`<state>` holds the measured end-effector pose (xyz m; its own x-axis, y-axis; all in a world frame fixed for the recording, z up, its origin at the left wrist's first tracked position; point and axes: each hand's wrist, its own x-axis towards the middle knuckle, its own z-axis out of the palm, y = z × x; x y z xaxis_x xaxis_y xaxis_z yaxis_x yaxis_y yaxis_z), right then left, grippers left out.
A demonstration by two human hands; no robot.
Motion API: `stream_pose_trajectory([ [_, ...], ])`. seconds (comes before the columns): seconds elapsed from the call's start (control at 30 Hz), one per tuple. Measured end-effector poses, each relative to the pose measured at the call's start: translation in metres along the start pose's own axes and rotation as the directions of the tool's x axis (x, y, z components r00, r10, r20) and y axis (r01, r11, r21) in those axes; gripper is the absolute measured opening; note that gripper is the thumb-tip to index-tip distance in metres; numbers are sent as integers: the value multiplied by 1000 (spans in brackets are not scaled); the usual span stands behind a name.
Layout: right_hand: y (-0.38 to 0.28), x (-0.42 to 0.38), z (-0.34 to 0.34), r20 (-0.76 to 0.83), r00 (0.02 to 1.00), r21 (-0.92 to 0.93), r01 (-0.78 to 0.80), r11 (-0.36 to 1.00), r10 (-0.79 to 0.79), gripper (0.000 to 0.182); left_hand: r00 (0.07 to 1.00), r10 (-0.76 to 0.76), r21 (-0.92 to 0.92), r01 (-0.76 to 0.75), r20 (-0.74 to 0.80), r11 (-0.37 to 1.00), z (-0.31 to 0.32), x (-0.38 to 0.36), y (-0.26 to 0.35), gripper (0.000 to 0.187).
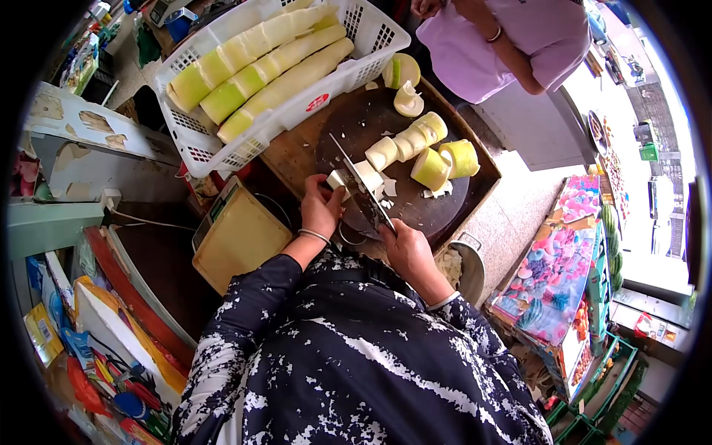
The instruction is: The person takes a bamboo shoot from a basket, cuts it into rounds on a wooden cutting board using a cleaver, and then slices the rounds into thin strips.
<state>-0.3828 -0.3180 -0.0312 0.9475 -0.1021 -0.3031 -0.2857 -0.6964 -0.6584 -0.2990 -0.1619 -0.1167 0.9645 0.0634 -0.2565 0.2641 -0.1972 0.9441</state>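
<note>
My right hand (410, 256) grips the handle of a knife (354, 169), its long blade pointing away and to the left across the dark round chopping board (445, 208). The fingers of my left hand (322, 209) are closed on a pale piece of bamboo shoot (337, 180) at the board's left edge, left of the blade. Against the blade's right side lies another cut bamboo shoot piece (368, 175), with white scraps around it. Farther right sit a row of peeled bamboo shoot sections (408, 141) and thicker yellow-green chunks (431, 169).
A white plastic basket (278, 122) with several long bamboo shoots (259, 74) stands beyond the board. A scale with a tan tray (243, 239) is at left. A metal pot (472, 271) holding pale pieces stands at right. Another person (504, 44) stands across from me.
</note>
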Motion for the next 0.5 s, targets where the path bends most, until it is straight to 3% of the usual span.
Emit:
stream_pose_trajectory([
  [0.27,-2,10,2,35,997,-75,66,995,-63,24,997,78,15,-79,13,997,-3,2,-9,28],
  [0.33,-19,16,6,40,998,-235,-39,971,50,23,995,104,60,-104,5,993,-4,1,-10,26],
  [0.47,-20,25,18,8,1000,-219,27,975,-26,24,1000,14,10,-14,-11,1000,-4,-1,-7,27],
  [0.5,-21,25,11,21,1000,-193,15,981,-12,25,996,93,140,-89,-18,986,-7,-2,-5,30],
])
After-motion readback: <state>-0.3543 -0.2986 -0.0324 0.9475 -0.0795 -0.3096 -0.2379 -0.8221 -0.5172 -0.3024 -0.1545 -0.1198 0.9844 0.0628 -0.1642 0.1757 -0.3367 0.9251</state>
